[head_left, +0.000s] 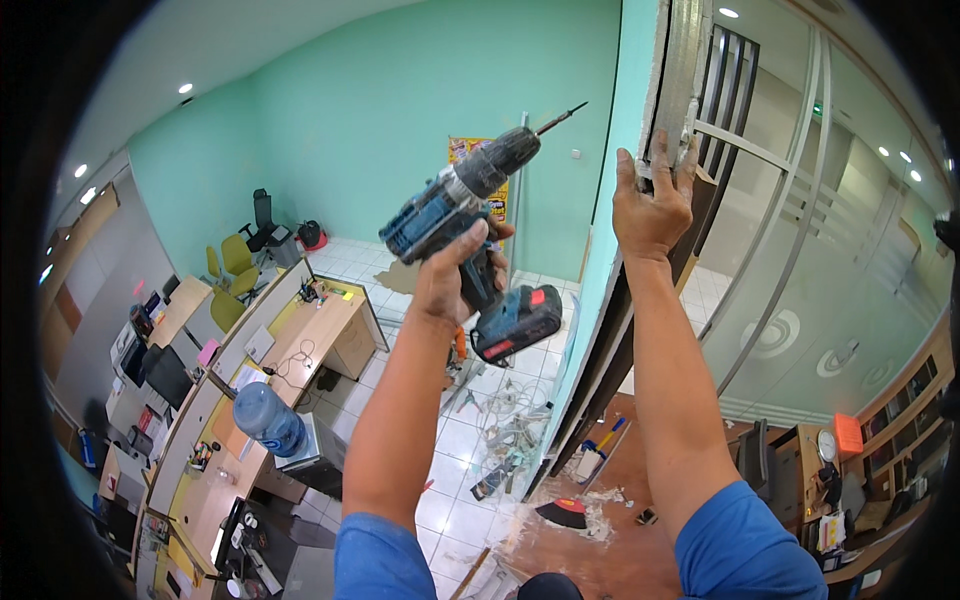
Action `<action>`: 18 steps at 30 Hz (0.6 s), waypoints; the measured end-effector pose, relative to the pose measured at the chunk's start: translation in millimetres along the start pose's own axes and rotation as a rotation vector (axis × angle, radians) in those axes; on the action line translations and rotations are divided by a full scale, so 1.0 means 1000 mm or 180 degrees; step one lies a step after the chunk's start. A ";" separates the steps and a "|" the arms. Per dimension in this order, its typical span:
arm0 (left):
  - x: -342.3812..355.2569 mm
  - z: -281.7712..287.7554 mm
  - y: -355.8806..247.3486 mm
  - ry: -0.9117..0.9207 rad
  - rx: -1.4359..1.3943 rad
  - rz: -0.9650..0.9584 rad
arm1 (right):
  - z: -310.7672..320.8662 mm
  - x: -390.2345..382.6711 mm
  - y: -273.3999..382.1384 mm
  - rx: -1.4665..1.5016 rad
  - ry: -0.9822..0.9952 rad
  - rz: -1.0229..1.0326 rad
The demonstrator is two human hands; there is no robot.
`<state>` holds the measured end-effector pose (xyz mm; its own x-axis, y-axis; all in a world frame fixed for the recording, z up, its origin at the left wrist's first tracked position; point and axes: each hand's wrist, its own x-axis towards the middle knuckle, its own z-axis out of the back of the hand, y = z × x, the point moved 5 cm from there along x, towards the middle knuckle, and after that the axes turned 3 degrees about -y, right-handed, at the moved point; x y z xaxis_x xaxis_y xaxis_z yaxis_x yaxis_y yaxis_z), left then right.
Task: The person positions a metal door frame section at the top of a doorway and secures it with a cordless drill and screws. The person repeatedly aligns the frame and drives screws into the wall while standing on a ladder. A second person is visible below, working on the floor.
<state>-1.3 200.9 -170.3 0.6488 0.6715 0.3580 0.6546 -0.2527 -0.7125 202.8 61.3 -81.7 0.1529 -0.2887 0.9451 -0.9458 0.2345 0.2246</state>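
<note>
My left hand (446,285) is closed round the handle of a blue and black cordless drill (432,218), raised in front of me. A long, thin bit (561,118) points up and right from its chuck, toward the wall. The battery at its base is black with red marks. My right hand (652,218) is up against the exposed end of the green partition wall (634,90), its fingers stretched upward and apart. They rest on a grey metal stud (684,65) in the wall's edge. What lies under the fingertips is hidden.
Cables and tools (512,430) litter the white tiles below. A red and black disc-like piece (563,513) and debris lie on the brown floor. Left stand a water dispenser (318,455) with a blue bottle and desks (300,345); right is a glass partition (790,250).
</note>
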 end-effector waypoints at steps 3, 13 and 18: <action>0.034 0.008 -0.014 0.0313 0.0161 0.0212 | 0.002 0.000 0.001 0.0034 0.0001 0.0034; 0.116 0.026 -0.066 0.0810 0.1091 0.0134 | 0.001 0.001 -0.003 0.0191 -0.0077 0.0147; 0.129 0.021 -0.066 0.0832 0.1324 0.0192 | 0.002 0.000 -0.003 0.0188 -0.0053 0.0136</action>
<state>30.8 318.6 -89.2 0.7913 0.4534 0.4102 0.4372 0.0495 -0.8980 205.4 58.3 -82.6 0.1077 -0.2951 0.9494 -0.9667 0.1919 0.1694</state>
